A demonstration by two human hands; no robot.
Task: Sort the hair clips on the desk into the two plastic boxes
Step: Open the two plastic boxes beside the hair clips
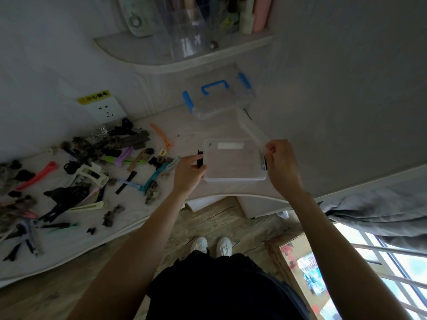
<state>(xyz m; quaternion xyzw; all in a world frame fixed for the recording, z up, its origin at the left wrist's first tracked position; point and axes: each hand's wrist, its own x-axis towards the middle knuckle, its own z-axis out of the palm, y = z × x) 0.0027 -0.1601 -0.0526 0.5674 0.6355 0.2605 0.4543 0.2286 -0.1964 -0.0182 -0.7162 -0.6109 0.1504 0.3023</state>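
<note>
A clear plastic box point(234, 162) with black side latches sits near the desk's front edge. My left hand point(188, 173) grips its left side, with my fingers at the black latch point(200, 159). My right hand point(283, 163) pinches the right latch and the edge of the lid. Behind it stands a second clear box with blue handle and clips point(218, 94), its lid shut. A big scatter of hair clips point(97, 165) in black, brown, red, purple, green and orange covers the left part of the desk point(76, 241).
A wall socket point(105, 107) with a yellow label is above the clips. A curved shelf point(180, 56) with clear holders hangs over the desk. Below are a wooden floor, my white shoes point(211, 245), a cardboard box point(302, 273) and grey bedding point(379, 209) at the right.
</note>
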